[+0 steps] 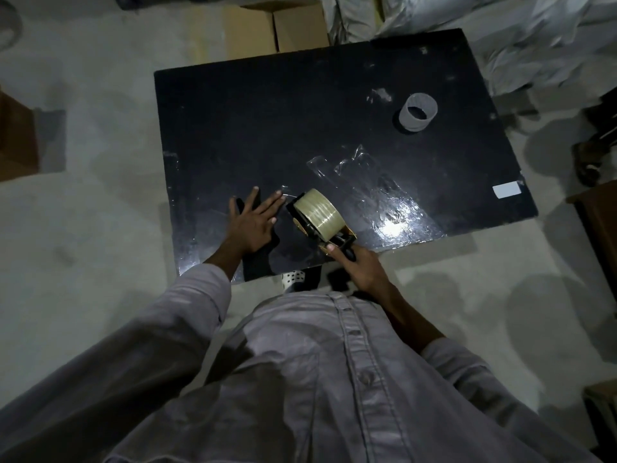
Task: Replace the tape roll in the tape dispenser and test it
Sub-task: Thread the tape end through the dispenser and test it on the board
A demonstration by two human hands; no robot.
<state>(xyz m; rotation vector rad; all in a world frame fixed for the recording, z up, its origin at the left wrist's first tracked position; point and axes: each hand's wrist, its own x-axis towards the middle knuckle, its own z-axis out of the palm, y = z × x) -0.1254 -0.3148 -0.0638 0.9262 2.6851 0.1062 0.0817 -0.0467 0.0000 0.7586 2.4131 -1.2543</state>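
A hand-held tape dispenser (337,240) with a black and yellow frame carries a full roll of clear tape (319,215). Its front end rests on the black table (267,128) near the front edge. My right hand (362,270) grips the dispenser's handle. My left hand (255,220) lies flat on the table just left of the dispenser, fingers spread, palm down on a dark flat piece. A thin strip of tape seems to run from the dispenser toward my fingertips. An empty grey tape core (418,111) stands upright at the table's far right.
Crumpled clear tape scraps (347,163) stick to the table right of centre. A white label (507,189) sits at the right edge. Cardboard boxes (273,28) stand on the floor behind the table, white sacks (500,35) at the far right, another box (16,142) at the left.
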